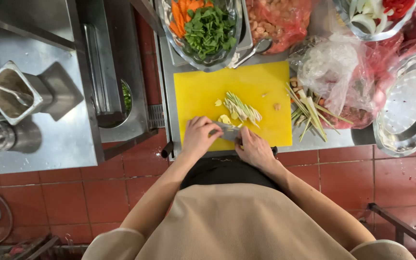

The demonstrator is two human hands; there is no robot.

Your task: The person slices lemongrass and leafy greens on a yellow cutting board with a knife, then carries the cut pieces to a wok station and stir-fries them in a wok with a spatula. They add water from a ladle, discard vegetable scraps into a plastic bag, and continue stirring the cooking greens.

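Note:
A yellow cutting board [203, 89] lies on a steel counter. On it are sliced pale lemongrass strips [241, 108] and a few yellowish bits [224, 118]. My left hand [196, 138] is at the board's near edge, closed around the handle end of a knife [227, 131]. The knife's grey blade lies flat and points right. My right hand [254, 149] sits at the blade's other end with its fingers curled against it. Whatever is under those fingers is hidden.
Lemongrass stalks [311, 113] lie right of the board beside plastic bags [335, 72]. Behind the board are a glass bowl of greens and carrot [208, 29] and a spoon [253, 50]. A steel perforated tray [408, 110] is at the right, a steel container [10, 91] at the left, and red floor tiles below.

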